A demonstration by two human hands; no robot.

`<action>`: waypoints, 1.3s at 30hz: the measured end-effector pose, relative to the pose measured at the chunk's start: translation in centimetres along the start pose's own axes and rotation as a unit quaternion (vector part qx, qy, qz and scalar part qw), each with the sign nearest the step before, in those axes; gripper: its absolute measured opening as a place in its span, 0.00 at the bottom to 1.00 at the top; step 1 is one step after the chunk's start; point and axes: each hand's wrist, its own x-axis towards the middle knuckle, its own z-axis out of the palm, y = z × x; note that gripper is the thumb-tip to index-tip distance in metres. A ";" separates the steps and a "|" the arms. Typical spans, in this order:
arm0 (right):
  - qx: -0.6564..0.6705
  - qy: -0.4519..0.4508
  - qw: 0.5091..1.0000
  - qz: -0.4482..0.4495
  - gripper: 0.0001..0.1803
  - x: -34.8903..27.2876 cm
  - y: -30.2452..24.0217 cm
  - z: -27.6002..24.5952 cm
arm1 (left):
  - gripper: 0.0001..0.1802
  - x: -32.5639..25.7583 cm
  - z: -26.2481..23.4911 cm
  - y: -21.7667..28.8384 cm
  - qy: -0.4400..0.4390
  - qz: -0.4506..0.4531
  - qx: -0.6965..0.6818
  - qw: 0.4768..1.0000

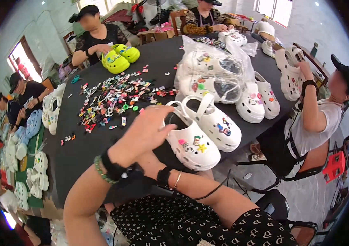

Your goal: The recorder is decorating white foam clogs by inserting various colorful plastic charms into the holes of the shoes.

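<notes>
My left hand [143,133] lies over the heel opening of a white clog [197,147], fingers curled on its rim and strap. The clog carries a few small coloured charms on its toe, among them a yellow star. It sits at the near edge of a black table [88,151], beside a second white clog [219,123] with charms. My right forearm runs under my left wrist toward the clog. The right hand itself is hidden behind my left hand and arm.
A heap of small coloured charms [113,96] is spread over the table's middle. A clear bag of white clogs [213,76] and two loose white clogs [258,100] lie to the right. Seated people work around the table; one handles yellow-green clogs [119,57].
</notes>
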 end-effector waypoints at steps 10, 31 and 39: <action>0.039 0.120 0.992 0.009 0.33 -2.5 1.5 2.9 | 0.31 7.6 9.8 1.4 -0.085 -0.147 -0.153 0.974; -0.070 0.197 0.978 0.003 0.19 1.5 0.0 4.0 | 0.07 -19.6 -15.8 -6.2 0.369 -0.337 -0.171 0.849; -0.087 0.168 0.982 -0.017 0.21 1.6 -0.3 3.8 | 0.23 -33.8 -11.3 -10.8 0.357 -0.476 -0.102 0.797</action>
